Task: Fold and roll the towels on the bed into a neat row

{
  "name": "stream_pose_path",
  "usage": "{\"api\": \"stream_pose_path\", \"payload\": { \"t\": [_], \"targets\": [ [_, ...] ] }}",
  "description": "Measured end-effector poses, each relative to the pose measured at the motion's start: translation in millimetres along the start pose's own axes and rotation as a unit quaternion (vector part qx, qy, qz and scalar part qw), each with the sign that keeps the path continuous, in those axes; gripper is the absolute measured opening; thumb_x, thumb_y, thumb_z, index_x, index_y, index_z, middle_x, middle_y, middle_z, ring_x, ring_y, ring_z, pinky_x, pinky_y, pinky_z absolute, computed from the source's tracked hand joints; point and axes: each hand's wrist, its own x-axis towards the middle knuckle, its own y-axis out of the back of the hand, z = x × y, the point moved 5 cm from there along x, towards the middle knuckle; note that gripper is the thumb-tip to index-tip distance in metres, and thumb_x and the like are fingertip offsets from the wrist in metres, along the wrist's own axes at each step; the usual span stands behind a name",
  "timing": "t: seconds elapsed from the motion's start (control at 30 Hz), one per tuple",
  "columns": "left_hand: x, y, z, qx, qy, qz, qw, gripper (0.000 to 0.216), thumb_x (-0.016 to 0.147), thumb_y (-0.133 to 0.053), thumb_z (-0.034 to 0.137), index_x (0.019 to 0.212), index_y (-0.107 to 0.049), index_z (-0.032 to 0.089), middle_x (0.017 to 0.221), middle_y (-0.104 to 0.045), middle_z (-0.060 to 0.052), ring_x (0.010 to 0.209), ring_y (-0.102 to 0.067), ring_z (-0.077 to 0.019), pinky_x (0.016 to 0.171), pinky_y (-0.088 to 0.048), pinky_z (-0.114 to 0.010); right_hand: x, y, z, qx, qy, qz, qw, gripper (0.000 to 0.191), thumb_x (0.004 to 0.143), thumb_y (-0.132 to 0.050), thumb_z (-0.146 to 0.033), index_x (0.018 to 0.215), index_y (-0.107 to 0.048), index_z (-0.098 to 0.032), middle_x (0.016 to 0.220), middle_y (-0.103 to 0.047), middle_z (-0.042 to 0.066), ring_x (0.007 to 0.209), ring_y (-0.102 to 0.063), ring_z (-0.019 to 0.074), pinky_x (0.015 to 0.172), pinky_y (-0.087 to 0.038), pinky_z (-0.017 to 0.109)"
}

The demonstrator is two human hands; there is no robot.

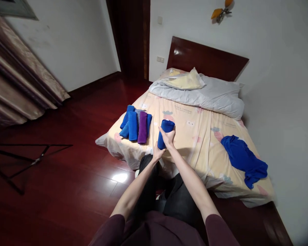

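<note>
A rolled blue cloth (pixel 166 125) is held upright between my two hands, above the near edge of the bed. My left hand (pixel 158 151) is closed around its lower end. Higher up, my right hand (pixel 168 137) wraps its side, the fingers partly hidden behind the roll. To the left on the bedspread lies a group of rolled cloths: several blue rolls (pixel 132 126) and a purple roll (pixel 142 128), with a bit of grey cloth behind them. A loose, crumpled blue cloth (pixel 242 159) lies on the right side of the bed.
The bed (pixel 192 136) has a patterned cover, with a grey quilt (pixel 215 95) and a yellow pillow (pixel 187 80) near the headboard (pixel 205 58). A black metal stand (pixel 33 160) is on the dark red floor at left, below the curtain (pixel 17 78). A wall runs along the right.
</note>
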Motion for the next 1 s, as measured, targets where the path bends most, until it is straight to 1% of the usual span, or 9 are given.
{"api": "stream_pose_path", "payload": {
  "t": [0.1, 0.2, 0.3, 0.43, 0.57, 0.7, 0.8, 0.9, 1.0],
  "targets": [
    [19.5, 21.6, -1.8, 0.003, -0.021, 0.030, 0.999, 0.086, 0.067, -0.089, 0.025, 0.145, -0.055, 0.015, 0.126, -0.074, -0.016, 0.124, -0.067, -0.0382, 0.105, -0.055, -0.051, -0.1, -28.8, 0.5, 0.003, -0.011, -0.004, 1.000, 0.059, 0.065, -0.088, -0.053, 0.105, -0.063, -0.017, 0.096, -0.077, 0.009, 0.084, -0.074, 0.0237, 0.085, -0.061, 0.040],
    [39.8, 36.3, -6.1, 0.025, -0.018, 0.045, 0.999, 0.079, 0.069, -0.087, 0.028, 0.141, -0.058, 0.013, 0.123, -0.075, -0.016, 0.118, -0.069, -0.0383, 0.102, -0.056, -0.048, 6.6, -49.8, 6.2, -0.004, -0.028, -0.017, 0.999, 0.057, 0.065, -0.087, -0.054, 0.101, -0.066, -0.016, 0.095, -0.078, 0.011, 0.085, -0.074, 0.0256, 0.084, -0.061, 0.041],
    [56.3, 43.7, -13.1, 0.036, -0.011, 0.070, 0.997, 0.073, 0.064, -0.087, 0.029, 0.131, -0.062, 0.014, 0.114, -0.076, -0.015, 0.111, -0.071, -0.0381, 0.097, -0.057, -0.047, 15.3, -64.9, 15.6, -0.021, -0.038, -0.026, 0.999, 0.055, 0.069, -0.084, -0.056, 0.101, -0.067, -0.015, 0.094, -0.079, 0.012, 0.087, -0.075, 0.0273, 0.084, -0.062, 0.040],
    [67.0, 48.2, -23.1, 0.038, -0.026, 0.134, 0.990, 0.073, 0.061, -0.085, 0.027, 0.128, -0.059, 0.017, 0.118, -0.073, -0.014, 0.111, -0.070, -0.0371, 0.099, -0.055, -0.049, 21.7, -81.4, 33.3, -0.047, -0.047, -0.027, 0.997, 0.058, 0.072, -0.082, -0.057, 0.108, -0.066, -0.014, 0.099, -0.079, 0.014, 0.091, -0.076, 0.0272, 0.085, -0.062, 0.041],
    [72.3, 49.2, -36.3, 0.051, 0.001, 0.136, 0.989, 0.068, 0.062, -0.081, 0.025, 0.126, -0.057, 0.020, 0.115, -0.073, -0.011, 0.108, -0.070, -0.0339, 0.099, -0.054, -0.047, 23.3, -97.0, 51.8, -0.059, -0.054, -0.045, 0.996, 0.060, 0.074, -0.080, -0.057, 0.114, -0.064, -0.015, 0.101, -0.078, 0.012, 0.090, -0.076, 0.0261, 0.086, -0.062, 0.041],
    [77.3, 56.2, -46.7, 0.058, 0.034, 0.153, 0.986, 0.067, 0.062, -0.080, 0.019, 0.124, -0.057, 0.021, 0.112, -0.073, -0.010, 0.105, -0.070, -0.0311, 0.098, -0.055, -0.044, 25.7, -107.4, 62.4, -0.066, -0.045, -0.082, 0.993, 0.064, 0.070, -0.084, -0.054, 0.118, -0.061, -0.017, 0.099, -0.077, 0.009, 0.088, -0.075, 0.0253, 0.086, -0.062, 0.041],
    [80.2, 57.9, -50.6, 0.050, 0.031, 0.151, 0.987, 0.064, 0.063, -0.080, 0.019, 0.123, -0.057, 0.021, 0.112, -0.073, -0.010, 0.104, -0.070, -0.0309, 0.097, -0.055, -0.044, 26.0, -109.3, 67.7, -0.078, -0.053, -0.098, 0.991, 0.063, 0.068, -0.086, -0.051, 0.115, -0.060, -0.019, 0.099, -0.076, 0.008, 0.088, -0.074, 0.0243, 0.087, -0.062, 0.040],
    [80.3, 57.0, -53.1, 0.042, 0.023, 0.147, 0.988, 0.062, 0.064, -0.081, 0.022, 0.121, -0.057, 0.021, 0.111, -0.073, -0.010, 0.105, -0.070, -0.0317, 0.097, -0.055, -0.045, 24.4, -108.3, 72.6, -0.081, -0.072, -0.099, 0.989, 0.062, 0.066, -0.088, -0.046, 0.115, -0.060, -0.020, 0.100, -0.076, 0.007, 0.089, -0.074, 0.0241, 0.088, -0.062, 0.039],
    [79.0, 55.4, -54.2, 0.041, 0.016, 0.142, 0.989, 0.064, 0.063, -0.082, 0.022, 0.122, -0.056, 0.020, 0.112, -0.071, -0.010, 0.105, -0.069, -0.0319, 0.098, -0.054, -0.046, 24.0, -107.1, 74.7, -0.079, -0.074, -0.090, 0.990, 0.064, 0.066, -0.089, -0.041, 0.118, -0.059, -0.020, 0.104, -0.075, 0.008, 0.094, -0.074, 0.0250, 0.091, -0.061, 0.039]
  ]
}}
